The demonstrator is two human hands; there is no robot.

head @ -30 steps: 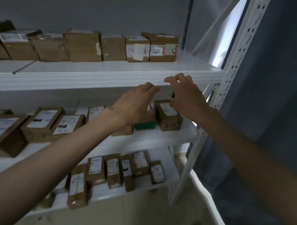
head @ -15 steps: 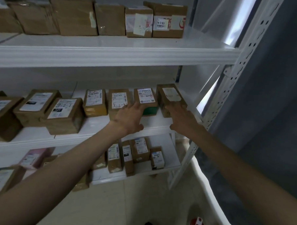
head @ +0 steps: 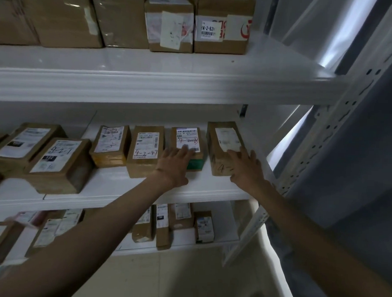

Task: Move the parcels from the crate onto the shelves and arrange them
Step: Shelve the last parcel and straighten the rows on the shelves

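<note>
On the middle shelf (head: 112, 185), toward its right end, two parcels sit side by side with a narrow gap between them. The left hand (head: 175, 164) lies with straight fingers flat on the label end of the green-sided parcel (head: 187, 145), and the right hand (head: 246, 166) rests the same way — fingers extended, gripping nothing — on the near end of the brown parcel (head: 224, 147) closest to the shelf's right edge. Both hands look to be nudging the boxes into line with the row, which includes the parcel marked 4-2-47 (head: 145, 150) just to the left. The risk, as I judge it, lies at the right edge: a sideways push could slide the brown parcel toward the open end by the upright post (head: 340, 123). An uneven press near the front edge might also skew either box — or tip it forward off the shelf. The crate is not in view.
</note>
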